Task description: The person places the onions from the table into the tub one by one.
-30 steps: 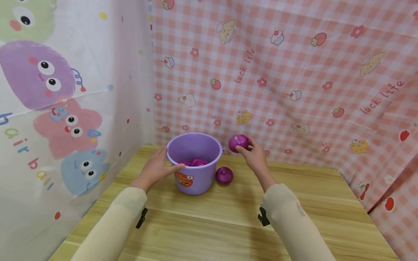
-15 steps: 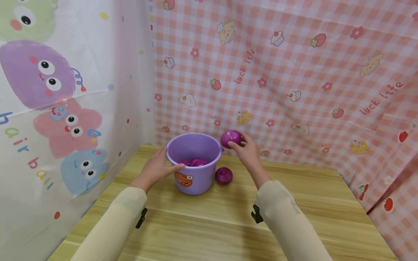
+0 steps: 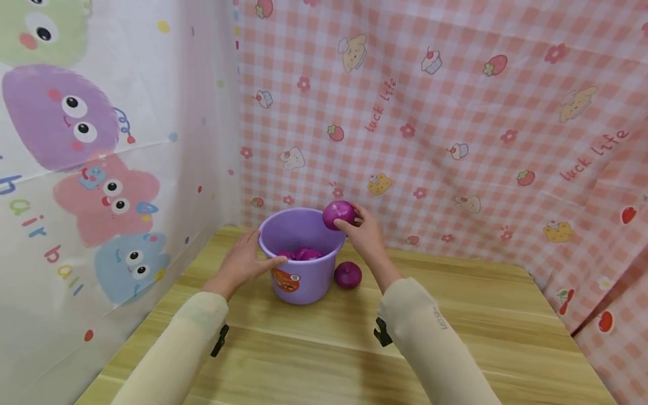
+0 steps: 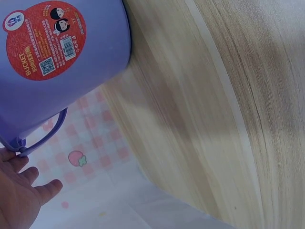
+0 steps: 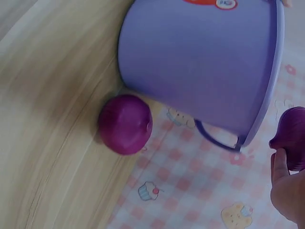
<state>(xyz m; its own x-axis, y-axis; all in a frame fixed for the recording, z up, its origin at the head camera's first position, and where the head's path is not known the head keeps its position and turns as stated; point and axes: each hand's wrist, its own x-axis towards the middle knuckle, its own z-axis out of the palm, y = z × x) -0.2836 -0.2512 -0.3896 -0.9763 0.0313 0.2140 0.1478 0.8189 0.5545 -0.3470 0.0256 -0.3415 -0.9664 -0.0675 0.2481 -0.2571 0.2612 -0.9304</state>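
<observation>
A purple bucket [image 3: 304, 281] stands upright on the wooden table with several red onions [image 3: 306, 254] inside. My left hand [image 3: 242, 261] rests on its rim, thumb at the front and fingers spread along the left side. In the left wrist view, the left hand's fingertips touch the bucket [image 4: 90, 47] by its handle joint. My right hand [image 3: 367, 236] pinches a red onion [image 3: 338, 215] between thumb and fingers, above the bucket's right rim. Another red onion [image 3: 347, 275] lies on the table beside the bucket, also visible as a round onion [image 5: 126, 124] in the right wrist view.
The wooden table [image 3: 455, 326] stretches forward to a pink checked cloth [image 3: 430, 112] hanging behind it. A white cloth [image 3: 177, 140] with cartoon figures hangs at the left. The bucket's thin handle [image 5: 214, 138] hangs along its side.
My right hand has carried the red onion leftward, from right of the bucket to over its right rim. The left hand and the bucket have stayed in place.
</observation>
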